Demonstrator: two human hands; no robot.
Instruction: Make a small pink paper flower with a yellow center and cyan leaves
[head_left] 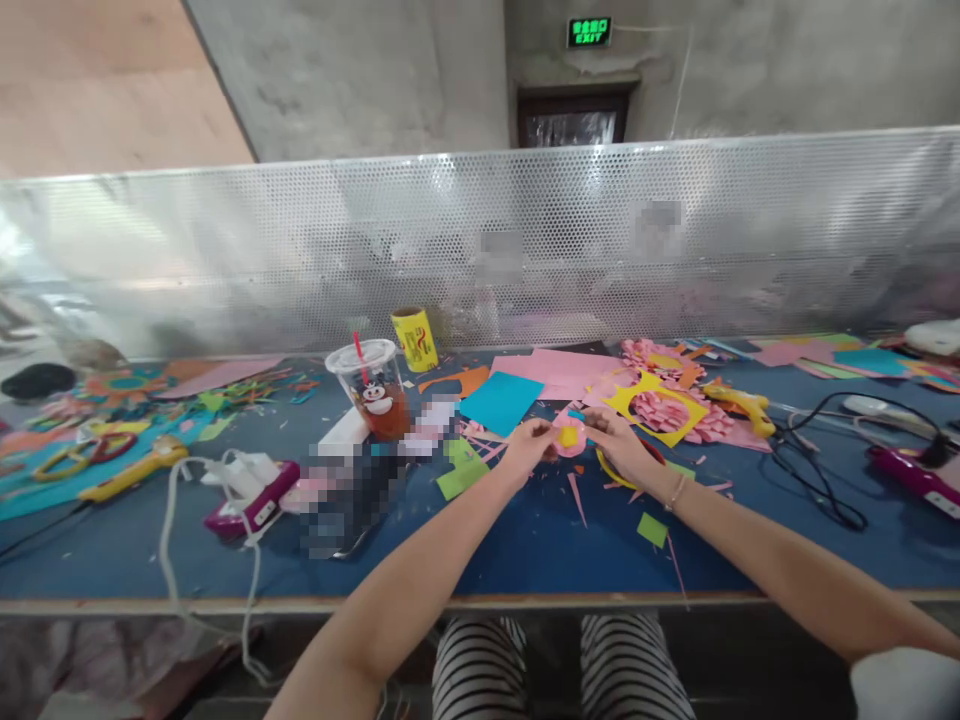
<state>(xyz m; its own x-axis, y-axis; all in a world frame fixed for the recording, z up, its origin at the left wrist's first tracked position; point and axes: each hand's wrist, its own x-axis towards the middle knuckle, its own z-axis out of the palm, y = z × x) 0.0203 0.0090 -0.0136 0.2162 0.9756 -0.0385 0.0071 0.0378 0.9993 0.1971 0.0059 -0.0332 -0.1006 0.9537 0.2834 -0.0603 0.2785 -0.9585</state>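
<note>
Between my hands is a small round pink paper piece with a yellow middle, which looks like a paper flower. My left hand pinches its left edge. Closed at the opposite edge, my right hand has its fingertips on the same piece, and a small blue scrap shows by them. Beneath my right hand lies a yellow and red ring-shaped thing, partly hidden by the wrist. Just behind are a yellow paper sheet with a cut-out hole and ruffled pink paper flowers.
A drink cup with a straw stands left, near a yellow roll. Blue paper and green scraps lie nearby. A yellow glue gun, purple power strips and loose cables surround the work. A perforated metal screen bounds the back.
</note>
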